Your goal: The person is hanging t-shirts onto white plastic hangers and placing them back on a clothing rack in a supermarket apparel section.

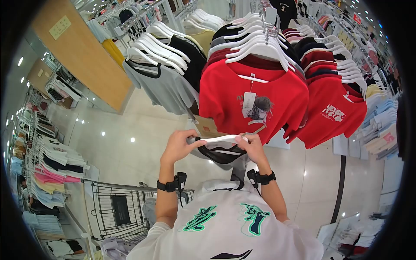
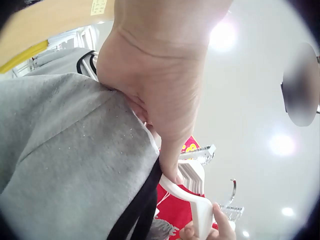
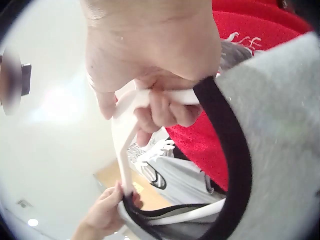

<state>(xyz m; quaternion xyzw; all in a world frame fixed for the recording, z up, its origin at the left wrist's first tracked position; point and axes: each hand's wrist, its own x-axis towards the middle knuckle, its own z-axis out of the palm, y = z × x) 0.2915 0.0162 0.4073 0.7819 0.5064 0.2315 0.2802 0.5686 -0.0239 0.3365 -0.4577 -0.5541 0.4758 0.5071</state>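
Observation:
In front of the person's chest, a white clothes hanger point(image 1: 219, 139) with a metal hook point(image 1: 258, 129) carries a grey T-shirt point(image 2: 75, 150) with a black neckband point(image 3: 232, 150). The left hand point(image 1: 180, 145) grips one arm of the hanger where it enters the shirt's neck, its thumb along the white bar. Close to the hook, the right hand point(image 1: 255, 149) has its fingers curled round the hanger's middle, as the right wrist view shows. The shirt hangs below both hands, its neck opening facing up.
Ahead, a rack holds a red T-shirt point(image 1: 260, 99) with a tag and several more on white hangers. Grey shirts point(image 1: 164, 84) hang to its left, another red shirt point(image 1: 331, 110) to its right. A wire cart point(image 1: 125, 208) stands at lower left, near a wooden pillar point(image 1: 86, 47).

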